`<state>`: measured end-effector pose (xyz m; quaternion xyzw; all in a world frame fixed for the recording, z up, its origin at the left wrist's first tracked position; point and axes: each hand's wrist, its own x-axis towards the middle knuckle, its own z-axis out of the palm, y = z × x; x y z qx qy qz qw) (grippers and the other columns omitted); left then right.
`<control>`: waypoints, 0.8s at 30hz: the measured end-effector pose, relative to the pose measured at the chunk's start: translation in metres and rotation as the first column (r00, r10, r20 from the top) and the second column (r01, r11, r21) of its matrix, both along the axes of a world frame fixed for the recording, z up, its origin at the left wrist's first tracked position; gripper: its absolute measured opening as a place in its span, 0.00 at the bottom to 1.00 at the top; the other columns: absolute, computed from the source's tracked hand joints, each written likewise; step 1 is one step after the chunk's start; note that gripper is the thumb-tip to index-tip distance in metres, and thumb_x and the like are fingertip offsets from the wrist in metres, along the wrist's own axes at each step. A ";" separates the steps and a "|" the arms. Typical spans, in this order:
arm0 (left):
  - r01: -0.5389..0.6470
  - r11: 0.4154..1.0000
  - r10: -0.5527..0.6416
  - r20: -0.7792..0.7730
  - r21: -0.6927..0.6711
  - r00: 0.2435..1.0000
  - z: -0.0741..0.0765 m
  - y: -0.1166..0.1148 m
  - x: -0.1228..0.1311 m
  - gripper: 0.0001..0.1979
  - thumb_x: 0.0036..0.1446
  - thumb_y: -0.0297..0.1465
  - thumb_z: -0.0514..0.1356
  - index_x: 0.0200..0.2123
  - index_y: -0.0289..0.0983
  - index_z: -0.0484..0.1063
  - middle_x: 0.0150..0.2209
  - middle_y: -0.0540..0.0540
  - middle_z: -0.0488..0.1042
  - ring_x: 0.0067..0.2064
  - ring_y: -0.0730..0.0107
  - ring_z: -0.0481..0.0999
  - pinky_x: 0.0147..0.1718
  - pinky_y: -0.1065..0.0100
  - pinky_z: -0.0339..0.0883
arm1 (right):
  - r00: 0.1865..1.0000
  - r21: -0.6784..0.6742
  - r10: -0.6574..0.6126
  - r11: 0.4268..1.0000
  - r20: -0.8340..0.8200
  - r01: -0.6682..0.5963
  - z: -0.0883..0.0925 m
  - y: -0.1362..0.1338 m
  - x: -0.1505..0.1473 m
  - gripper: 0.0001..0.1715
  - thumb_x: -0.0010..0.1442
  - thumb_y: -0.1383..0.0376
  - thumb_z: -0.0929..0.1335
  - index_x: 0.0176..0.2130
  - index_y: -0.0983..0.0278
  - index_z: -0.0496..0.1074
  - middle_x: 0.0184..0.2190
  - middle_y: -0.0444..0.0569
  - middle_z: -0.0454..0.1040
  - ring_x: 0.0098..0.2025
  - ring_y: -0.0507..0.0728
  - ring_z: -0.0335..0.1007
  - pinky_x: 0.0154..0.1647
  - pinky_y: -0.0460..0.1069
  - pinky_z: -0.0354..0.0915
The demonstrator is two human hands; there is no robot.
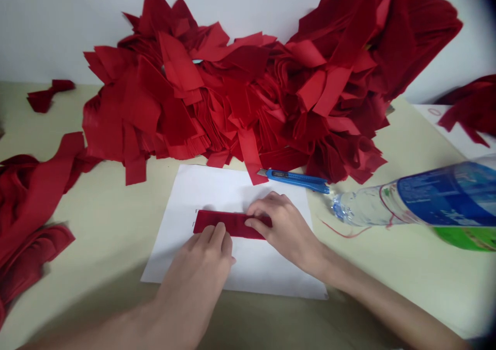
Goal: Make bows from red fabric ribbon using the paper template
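Note:
A narrow strip of dark red felt-like fabric [227, 224] lies lengthwise on a white paper sheet [267, 275]. My left hand [203, 267] rests on the strip's middle, with the fingertips pressing on top. My right hand [282, 231] holds the strip's right end between thumb and fingers. The part of the strip under each hand is hidden. A blue utility knife [296, 181] lies just beyond the paper's top right corner, closer to my right hand than to my left.
A large heap of red fabric pieces [232, 92] stands against the white wall on the cream table [411, 272]. More red cloth [27, 210] lies at the left. A clear plastic bottle with a blue label [391, 201] lies at the right, above a green object [468, 239].

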<state>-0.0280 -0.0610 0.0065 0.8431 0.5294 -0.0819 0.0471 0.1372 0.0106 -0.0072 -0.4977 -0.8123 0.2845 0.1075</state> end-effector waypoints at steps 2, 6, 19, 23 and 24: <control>-0.001 1.000 0.001 -0.012 0.000 1.000 0.001 0.000 0.000 0.07 0.55 0.21 0.56 0.36 0.32 0.74 0.36 0.39 0.76 0.35 0.58 0.76 0.29 0.61 0.73 | 1.000 -0.005 0.003 1.000 -0.009 -0.003 0.000 -0.001 -0.002 0.05 0.55 0.71 0.70 0.30 0.61 0.72 0.29 0.43 0.76 0.37 0.58 0.66 0.45 0.56 0.60; 0.026 0.999 -0.026 -0.021 -0.029 0.999 0.003 0.002 -0.001 0.08 0.55 0.23 0.58 0.38 0.32 0.75 0.38 0.39 0.77 0.35 0.59 0.77 0.30 0.62 0.73 | 0.999 -0.033 -0.035 0.999 -0.040 0.033 0.003 0.000 0.000 0.04 0.55 0.70 0.69 0.30 0.61 0.72 0.28 0.43 0.75 0.38 0.57 0.66 0.43 0.53 0.61; 0.015 0.999 -0.016 0.016 0.045 1.000 -0.001 -0.002 0.000 0.08 0.51 0.21 0.60 0.36 0.32 0.76 0.39 0.38 0.77 0.35 0.56 0.77 0.27 0.60 0.75 | 0.999 -0.078 -0.041 0.996 -0.010 0.041 0.001 0.003 0.001 0.05 0.54 0.71 0.69 0.29 0.61 0.71 0.25 0.43 0.73 0.37 0.57 0.67 0.36 0.50 0.62; 0.028 0.999 -0.028 0.010 0.031 1.000 0.000 -0.001 -0.001 0.08 0.51 0.21 0.61 0.37 0.31 0.76 0.40 0.36 0.77 0.35 0.54 0.78 0.26 0.59 0.75 | 0.999 -0.061 -0.037 0.997 0.009 0.038 0.004 0.002 0.000 0.07 0.54 0.72 0.69 0.28 0.61 0.69 0.25 0.43 0.73 0.37 0.57 0.67 0.36 0.50 0.62; 0.031 0.999 -0.031 0.008 0.032 0.999 0.001 0.000 -0.001 0.09 0.51 0.21 0.61 0.37 0.30 0.76 0.40 0.36 0.77 0.35 0.54 0.78 0.26 0.59 0.76 | 0.999 -0.060 -0.035 0.998 0.011 0.035 0.004 0.002 0.001 0.07 0.54 0.72 0.69 0.28 0.61 0.69 0.25 0.43 0.73 0.37 0.57 0.67 0.36 0.50 0.62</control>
